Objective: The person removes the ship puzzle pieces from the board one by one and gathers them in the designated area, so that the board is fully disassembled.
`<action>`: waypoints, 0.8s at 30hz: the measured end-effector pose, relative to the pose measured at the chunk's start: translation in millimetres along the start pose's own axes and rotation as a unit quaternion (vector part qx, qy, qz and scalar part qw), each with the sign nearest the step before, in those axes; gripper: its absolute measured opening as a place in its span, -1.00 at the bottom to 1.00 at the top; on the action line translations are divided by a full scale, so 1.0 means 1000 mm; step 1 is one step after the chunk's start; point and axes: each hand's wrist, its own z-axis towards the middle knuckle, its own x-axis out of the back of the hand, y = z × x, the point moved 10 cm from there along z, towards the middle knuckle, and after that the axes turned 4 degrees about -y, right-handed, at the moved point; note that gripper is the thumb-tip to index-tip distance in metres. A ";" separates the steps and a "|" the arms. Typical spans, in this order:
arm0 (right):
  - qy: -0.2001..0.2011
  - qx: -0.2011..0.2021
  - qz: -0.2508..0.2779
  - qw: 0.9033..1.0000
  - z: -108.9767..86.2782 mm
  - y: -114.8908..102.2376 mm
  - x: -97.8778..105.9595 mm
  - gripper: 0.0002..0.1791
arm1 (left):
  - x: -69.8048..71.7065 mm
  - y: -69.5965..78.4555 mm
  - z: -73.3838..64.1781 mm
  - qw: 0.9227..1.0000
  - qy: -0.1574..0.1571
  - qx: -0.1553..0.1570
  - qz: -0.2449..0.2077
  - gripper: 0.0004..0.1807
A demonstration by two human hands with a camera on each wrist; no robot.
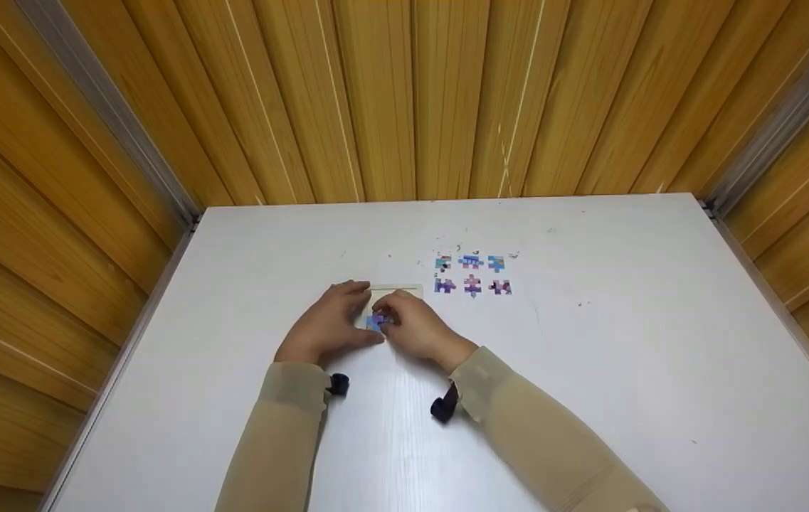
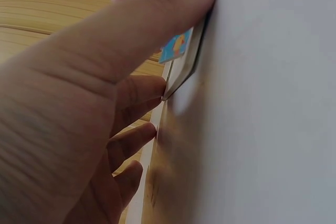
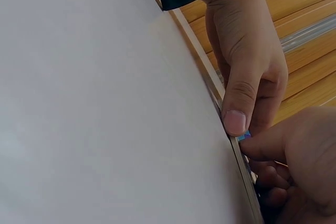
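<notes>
Overall, a wood-panelled wall (image 1: pixel 368 107) backs a white table (image 1: pixel 625 370). Both hands are close together near the table's middle, over one shallow tray. Left hand (image 1: pixel 326 320): clamped lightly across the tray's left side, thumb along the near edge, fingers at the far-left corner. Right hand (image 1: pixel 418 323): fingers curled above the tray, tips pinched on a purple piece. Tray (image 1: pixel 404 288): flat on the table, far rim exposed. Six loose puzzle pieces (image 1: pixel 472 284): right of the tray, two rows of three, untouched. Blue piece (image 1: pixel 372 325): at the tray's near-left corner; full seating cannot be confirmed. Purple piece (image 1: pixel 377 318): just beside the blue one, largely covered by fingers. Step in hand, as judged: fitting the purple piece against the blue. Next move appears to call for matching the edges, pressing flat, then releasing, with the tray braced against sliding.
</notes>
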 end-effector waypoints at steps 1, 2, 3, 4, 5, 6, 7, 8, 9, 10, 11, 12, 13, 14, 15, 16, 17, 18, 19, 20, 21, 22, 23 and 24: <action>-0.002 -0.003 0.005 1.000 -0.001 -0.002 0.001 -0.65 | 0.000 0.000 0.000 1.000 0.000 0.001 -0.001 0.10; -0.005 -0.007 0.007 1.000 -0.001 -0.003 0.002 -0.65 | 0.000 0.000 0.000 1.000 0.000 0.002 -0.002 0.10; -0.010 -0.013 0.014 1.000 -0.002 -0.007 0.004 -0.64 | 0.000 0.000 0.001 1.000 0.001 0.003 -0.003 0.09; -0.009 -0.014 0.015 1.000 -0.002 -0.008 0.004 -0.63 | 0.000 0.000 0.001 1.000 0.002 0.002 -0.003 0.09; -0.012 -0.020 0.018 1.000 -0.003 -0.009 0.005 -0.63 | 0.000 0.000 0.001 1.000 0.003 0.001 -0.002 0.09; -0.013 -0.023 0.018 0.999 -0.004 -0.009 0.005 -0.62 | -0.001 0.000 0.001 1.000 0.002 0.001 -0.001 0.09; -0.014 -0.025 0.019 0.999 -0.005 -0.009 0.004 -0.61 | -0.002 0.000 0.000 1.000 0.000 0.000 0.000 0.09; -0.016 -0.028 0.018 0.999 -0.006 -0.009 0.003 -0.61 | -0.003 0.000 0.000 1.000 -0.003 -0.001 0.000 0.09; -0.019 -0.031 0.020 0.999 -0.006 -0.008 0.002 -0.60 | -0.004 0.000 -0.001 1.000 -0.007 -0.001 0.000 0.09; -0.020 -0.032 0.020 0.999 -0.007 -0.008 0.001 -0.60 | -0.005 0.000 -0.001 1.000 -0.010 -0.001 0.001 0.09; -0.021 -0.034 0.022 0.999 -0.007 -0.007 0.000 -0.59 | -0.006 0.000 -0.002 1.000 -0.014 -0.002 0.003 0.10; -0.022 -0.034 0.025 0.999 -0.008 -0.007 -0.001 -0.59 | -0.006 0.000 -0.002 1.000 -0.015 -0.003 0.003 0.10; -0.023 -0.034 0.028 0.999 -0.008 -0.007 -0.001 -0.58 | -0.006 0.000 -0.002 1.000 -0.015 -0.004 0.003 0.10; -0.022 -0.031 0.030 0.999 -0.007 -0.007 0.000 -0.57 | -0.006 0.000 -0.002 1.000 -0.014 -0.004 0.003 0.09; -0.020 -0.028 0.031 0.999 -0.007 -0.008 0.000 -0.57 | -0.005 0.000 -0.002 1.000 -0.014 -0.004 0.003 0.09; -0.020 -0.026 0.030 0.999 -0.006 -0.008 0.001 -0.57 | -0.004 0.000 -0.002 1.000 -0.013 -0.004 0.003 0.09; -0.021 -0.024 0.029 0.999 -0.005 -0.009 0.001 -0.56 | -0.004 0.000 -0.002 1.000 -0.012 -0.005 0.003 0.09; -0.022 -0.022 0.027 0.999 -0.005 -0.010 0.002 -0.56 | -0.003 0.000 -0.001 1.000 -0.012 -0.004 0.003 0.09; -0.023 -0.020 0.025 0.999 -0.004 -0.010 0.002 -0.55 | -0.003 0.000 -0.001 1.000 -0.013 -0.004 0.003 0.10; -0.024 -0.018 0.022 0.999 -0.004 -0.011 0.002 -0.55 | -0.003 0.000 -0.001 1.000 -0.015 -0.004 0.002 0.10; -0.026 -0.019 0.021 0.999 -0.003 -0.011 0.002 -0.55 | -0.003 0.000 -0.001 1.000 -0.016 -0.003 0.002 0.10; -0.028 -0.019 0.020 0.999 -0.003 -0.011 0.003 -0.54 | -0.003 0.000 -0.001 1.000 -0.017 -0.004 0.001 0.10; -0.030 -0.019 0.021 0.999 -0.003 -0.012 0.003 -0.54 | -0.003 0.000 -0.001 1.000 -0.019 -0.003 0.000 0.10; -0.031 -0.019 0.021 0.999 -0.003 -0.012 0.003 -0.53 | -0.003 0.000 -0.001 1.000 -0.020 -0.001 -0.001 0.11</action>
